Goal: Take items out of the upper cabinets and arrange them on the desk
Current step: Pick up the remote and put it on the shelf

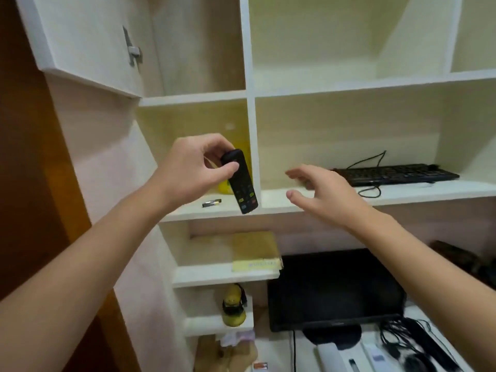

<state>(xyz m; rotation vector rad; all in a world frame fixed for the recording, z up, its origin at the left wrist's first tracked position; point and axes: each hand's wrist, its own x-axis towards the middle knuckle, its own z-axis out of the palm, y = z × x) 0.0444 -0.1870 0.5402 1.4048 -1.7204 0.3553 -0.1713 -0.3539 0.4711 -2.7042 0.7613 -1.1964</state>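
While the left hand (193, 167) has the black remote (239, 181) pinched near its top end btw thumb and fingers, the remote hangs buttons-out in front of the lower-left cubby of the cabinet (252, 76), clear of the shelf (273, 202). So imo the step in hand is the take-out part for that one. Right hand (322, 191) holds nothing, fingers spread wide and loose, palm down in front of the next cubby over, pointed toward the black keyboard (397, 174) that lies flat on the shelf there w/ its cable looped off the front edge. Also in the remote's cubby: a small silver thing (212, 203) (battery? lighter? can't tell) and smth yellow (225, 187) at the back. The desk (279, 345) is down below w/ a monitor (335, 288) and a mess of cables on it. Next move prob calls for bringing the remote down to a bare bit of desk. If the right hand goes for the keyboard, it'll need a proper grip on the near edge, plus an eye on that cable so it doesn't snag on the way out.
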